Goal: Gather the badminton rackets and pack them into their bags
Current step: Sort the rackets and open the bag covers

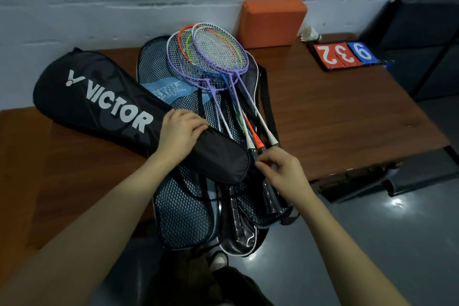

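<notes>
Head cam: left hand [182, 129] presses down on the black Victor bag [104, 104], fingers curled over its neck, probably to steady it. Right hand [280, 169] pinches at the bag's end, likely the zipper. Rackets [218, 62] lie stacked on mesh bags [183, 211] overhanging the table's [347, 112] front edge.

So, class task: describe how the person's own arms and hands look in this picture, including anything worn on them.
Both forearms are bare as far as the picture shows, with no sleeve in view. The left hand and the right hand wear no gloves, and no watch, bracelet or ring can be seen. The fingernails look short and unpainted, though the dim light makes fine detail hard to tell.
</notes>
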{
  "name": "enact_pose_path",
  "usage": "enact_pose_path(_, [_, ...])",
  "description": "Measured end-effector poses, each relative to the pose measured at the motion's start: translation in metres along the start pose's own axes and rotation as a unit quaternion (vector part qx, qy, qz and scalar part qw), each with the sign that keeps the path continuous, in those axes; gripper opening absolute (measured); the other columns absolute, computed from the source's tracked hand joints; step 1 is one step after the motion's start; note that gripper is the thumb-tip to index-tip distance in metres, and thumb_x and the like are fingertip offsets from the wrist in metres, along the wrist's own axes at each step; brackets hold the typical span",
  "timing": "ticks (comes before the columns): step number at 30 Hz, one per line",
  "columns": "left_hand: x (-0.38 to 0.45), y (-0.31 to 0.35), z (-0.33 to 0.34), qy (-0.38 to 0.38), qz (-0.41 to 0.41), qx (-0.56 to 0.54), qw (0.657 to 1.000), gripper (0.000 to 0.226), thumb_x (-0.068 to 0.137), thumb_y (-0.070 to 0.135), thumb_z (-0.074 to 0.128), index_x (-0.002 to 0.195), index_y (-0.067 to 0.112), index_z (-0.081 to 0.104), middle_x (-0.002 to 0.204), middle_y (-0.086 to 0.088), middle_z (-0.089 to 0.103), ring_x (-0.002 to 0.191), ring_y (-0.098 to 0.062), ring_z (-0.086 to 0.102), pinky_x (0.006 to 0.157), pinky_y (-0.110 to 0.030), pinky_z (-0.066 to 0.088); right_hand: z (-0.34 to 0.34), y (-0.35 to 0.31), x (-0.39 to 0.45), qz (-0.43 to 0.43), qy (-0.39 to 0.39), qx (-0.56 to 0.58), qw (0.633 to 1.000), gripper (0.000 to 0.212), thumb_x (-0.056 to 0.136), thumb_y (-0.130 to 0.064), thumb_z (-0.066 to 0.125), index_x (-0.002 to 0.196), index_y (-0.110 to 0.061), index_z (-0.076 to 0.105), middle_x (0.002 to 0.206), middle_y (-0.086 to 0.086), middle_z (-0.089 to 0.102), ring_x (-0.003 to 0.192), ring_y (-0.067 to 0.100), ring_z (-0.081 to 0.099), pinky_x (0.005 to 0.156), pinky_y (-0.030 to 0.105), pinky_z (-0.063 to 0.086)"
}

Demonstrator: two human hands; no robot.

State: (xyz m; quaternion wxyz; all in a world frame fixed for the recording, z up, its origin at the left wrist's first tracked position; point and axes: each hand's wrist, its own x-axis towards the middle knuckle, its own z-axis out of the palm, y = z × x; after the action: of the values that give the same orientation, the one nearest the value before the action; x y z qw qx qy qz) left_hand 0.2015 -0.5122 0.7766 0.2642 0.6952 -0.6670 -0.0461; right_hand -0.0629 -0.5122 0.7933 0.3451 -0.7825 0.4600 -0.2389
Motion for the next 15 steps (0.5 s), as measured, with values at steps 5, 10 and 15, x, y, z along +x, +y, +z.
enact_pose_path(5, [-0.013,0.002,0.006,0.022,0.005,-0.025,0.999,0.029,0.087,0.037,0.049,0.089,0.021,0.074,0.094,0.003,0.069,0.099,-0.025,0.056,0.093,-0.04,0.031,0.023,-0.021,0.039,0.004,-0.027,-0.018,0.999,0.031,0.083,-0.032,0.067,0.112,-0.021,0.064,0.096,-0.008,0.062,0.082,0.013,0.06,0.079,0.035,0.05])
enact_pose_path(10, [-0.025,-0.012,0.004,0.044,-0.085,-0.033,0.995,0.02,0.085,0.025,0.06,0.102,0.017,0.069,0.112,-0.003,0.063,0.11,-0.028,0.052,0.093,-0.044,0.037,0.061,-0.046,0.091,-0.009,-0.161,-0.198,0.967,0.049,0.085,-0.035,0.061,0.13,-0.022,0.046,0.103,-0.004,0.066,0.101,0.023,0.06,0.088,0.04,0.044])
enact_pose_path(15, [-0.062,-0.042,-0.006,-0.008,-0.342,0.026,0.939,0.061,0.084,0.034,0.061,0.136,0.012,0.038,0.139,-0.018,0.034,0.126,-0.038,0.03,0.101,-0.05,0.026,0.105,-0.047,0.11,-0.006,-0.213,-0.236,0.948,0.053,0.088,-0.037,0.057,0.135,-0.019,0.039,0.121,0.005,0.058,0.114,0.028,0.053,0.093,0.042,0.039])
